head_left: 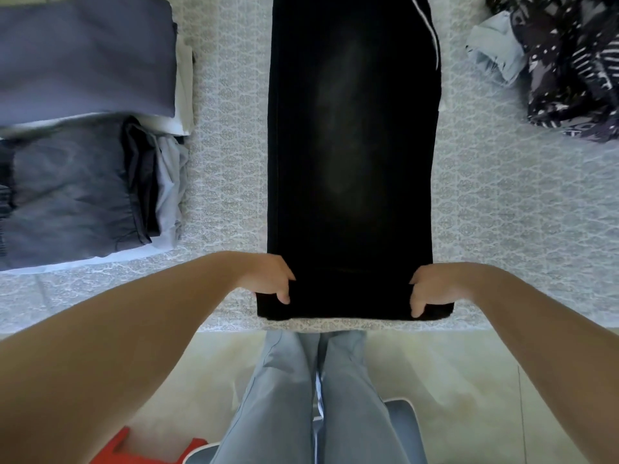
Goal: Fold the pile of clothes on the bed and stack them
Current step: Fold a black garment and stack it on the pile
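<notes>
— Where's the garment?

— The long black trousers [351,145] lie flat down the patterned bed [231,128]. My left hand [268,276] and right hand [432,289] each pinch a corner of the near hem.

— Risk?

— If I lift unevenly, I think the legs skew and the fold goes crooked.

— Containers?

— None. A folded grey stack [80,128] sits left; the unfolded patterned pile [569,61] waits right.

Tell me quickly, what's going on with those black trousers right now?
Left hand and right hand: each has a grip on the near end of the black trousers. Trousers flat on the bed. Nothing in the way.
</notes>
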